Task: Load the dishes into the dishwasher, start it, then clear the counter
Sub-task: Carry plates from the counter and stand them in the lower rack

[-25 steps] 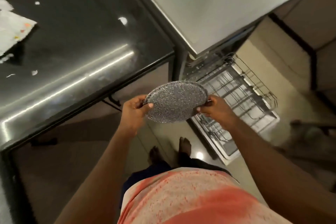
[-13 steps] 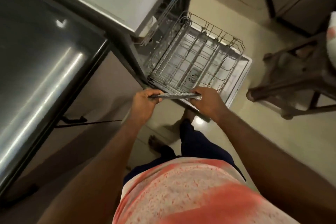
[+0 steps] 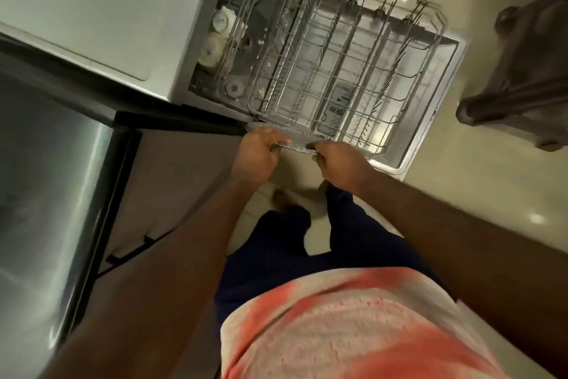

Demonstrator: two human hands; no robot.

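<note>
Grey-speckled round plate (image 3: pixel 296 148) was seen edge-on, lying roughly level and gripped at opposite ends by both hands. The left hand (image 3: pixel 256 154) was curled over the plate's left rim, knuckles up, with the fingers tucked under the edge. The right hand (image 3: pixel 339 165) pinched the right rim, its fingertips wrapped beneath. The plate sat at the near rim of the grey wire lower rack (image 3: pixel 347 49), by its near-left corner; whether it touched the wire could not be told. The rack was pulled out over the open, light grey dishwasher door (image 3: pixel 436 108), its rows of upright tines holding no dishes. A grey detergent dispenser (image 3: pixel 336 105) showed through the wires on the door's inner face. Two white round caps (image 3: pixel 219 23) and a smaller grey one (image 3: pixel 234 88) sat on the tub floor behind the rack. The pale grey flat top of the dishwasher (image 3: pixel 92 9) filled the upper left. A dark, glossy counter (image 3: pixel 46 182) ran down the left side, touching the machine. A dark brown wooden stool (image 3: pixel 519 77) stood on the beige tiled floor (image 3: pixel 491 194), just beyond the door's right edge. A pink-and-white mottled shirt (image 3: pixel 353 326), dark blue trousers (image 3: pixel 307 249) and one bare foot (image 3: pixel 279 197) showed below the arms.
</note>
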